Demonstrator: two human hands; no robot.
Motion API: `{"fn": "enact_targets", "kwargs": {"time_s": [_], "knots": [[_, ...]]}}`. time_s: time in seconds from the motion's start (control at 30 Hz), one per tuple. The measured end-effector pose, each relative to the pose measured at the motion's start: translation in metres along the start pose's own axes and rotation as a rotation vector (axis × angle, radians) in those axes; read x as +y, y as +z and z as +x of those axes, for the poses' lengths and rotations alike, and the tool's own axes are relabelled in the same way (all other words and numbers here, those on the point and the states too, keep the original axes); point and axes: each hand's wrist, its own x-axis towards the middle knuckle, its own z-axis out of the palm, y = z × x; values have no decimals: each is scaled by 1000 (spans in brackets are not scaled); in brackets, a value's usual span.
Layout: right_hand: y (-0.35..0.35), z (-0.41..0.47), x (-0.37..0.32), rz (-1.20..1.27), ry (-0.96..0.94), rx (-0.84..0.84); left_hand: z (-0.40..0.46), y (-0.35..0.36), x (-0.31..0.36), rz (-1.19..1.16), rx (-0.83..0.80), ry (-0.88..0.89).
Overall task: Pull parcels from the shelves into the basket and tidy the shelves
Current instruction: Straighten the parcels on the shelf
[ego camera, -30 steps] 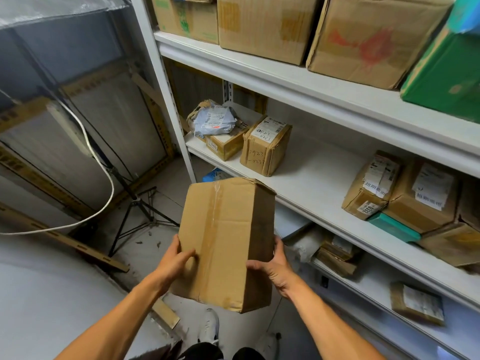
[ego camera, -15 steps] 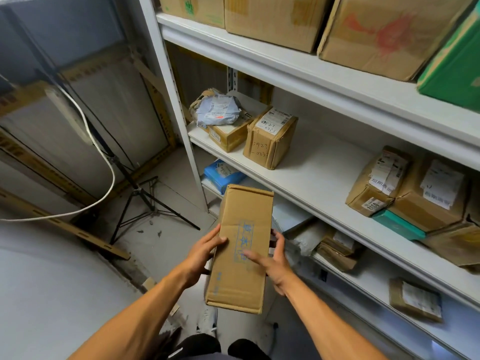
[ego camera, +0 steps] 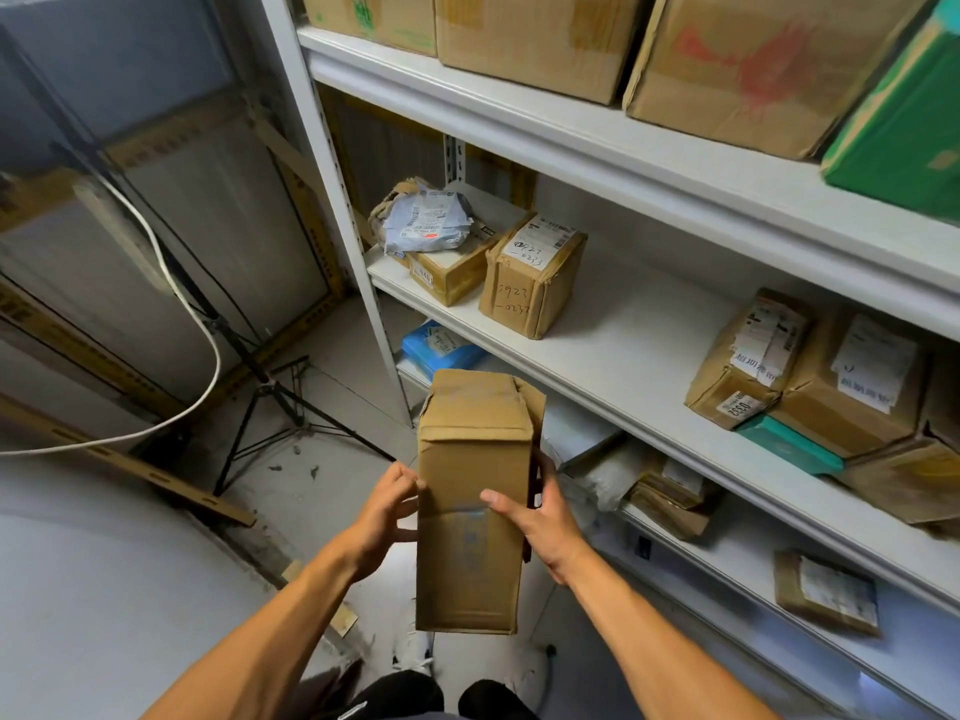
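Fingers (ego camera: 506, 504) of right hand (ego camera: 540, 527) and left hand (ego camera: 387, 506) curl round a tall cardboard parcel (ego camera: 470, 511), gripping both sides, held upright in front of the white shelves (ego camera: 623, 350). Smaller parcels (ego camera: 530, 275) sit on middle shelf.

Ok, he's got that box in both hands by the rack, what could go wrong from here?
The cardboard box is held in mid-air by the left hand and right hand gripping only its sides, so it might slip. Its top flap looks loose and might spill contents if tipped. The tripod legs and white cable could trip a sidestep.
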Motion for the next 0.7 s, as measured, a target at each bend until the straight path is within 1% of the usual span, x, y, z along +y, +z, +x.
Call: {"fn": "enact_targets", "kwargs": {"time_s": [0.13,0.2,0.33,0.43,0.57,0.6,0.7], "knots": [[4,-2,2,-107,-19,-58,-5,-2,-3,-70,20,-35],[10,-4,4,-176,-34,-83,-6,-1,-5,-82,65,-11],[22,-4,5,-329,-48,-78,-8,4,-8,-116,147,91],[28,-1,2,-440,-30,-71,-9,1,-8,-15,263,155],[37,4,4,-435,-26,-56,-9,2,14,255,364,150],[40,4,5,-432,-20,-52,-9,2,19,292,384,151],[50,4,5,-448,-19,-77,-11,1,20,307,470,172]]}}
